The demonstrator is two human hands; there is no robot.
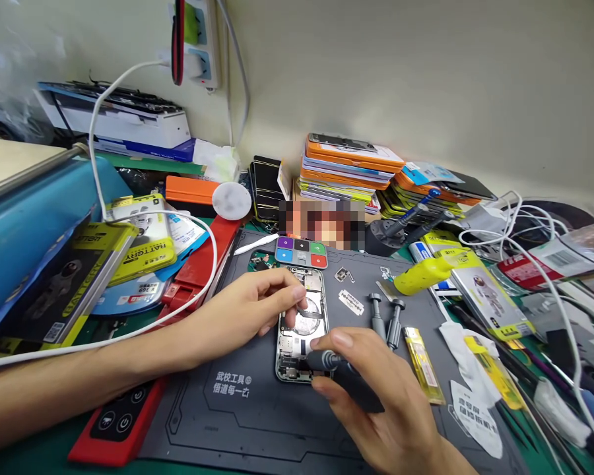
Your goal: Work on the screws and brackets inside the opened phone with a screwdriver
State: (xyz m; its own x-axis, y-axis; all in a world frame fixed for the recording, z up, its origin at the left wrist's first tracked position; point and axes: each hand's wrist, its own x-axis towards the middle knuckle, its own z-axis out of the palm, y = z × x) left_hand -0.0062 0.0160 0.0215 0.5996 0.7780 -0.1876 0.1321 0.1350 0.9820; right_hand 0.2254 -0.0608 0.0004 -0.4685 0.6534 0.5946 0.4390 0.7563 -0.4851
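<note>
An opened phone (301,343) lies on the dark grey work mat (198,422), with its inner parts and a round coil exposed. My left hand (262,303) rests over its left edge, fingertips pinched together beside the coil; whatever they hold, if anything, is too small to make out. My right hand (386,382) is at the phone's lower right, its fingers closed around a grey precision screwdriver (324,360) tilted across the phone's corner. Right of the phone lie two similar screwdrivers (395,323), a razor blade (351,302) and a small metal piece (344,274).
A colour-blocked screw tray (301,252) sits just beyond the phone. Red equipment (193,284) and battery packs (143,254) line the left. On the right are a yellow bottle (420,274), a lighter (423,366), tweezers and white cables (544,264). Stacked boxes (346,165) stand behind.
</note>
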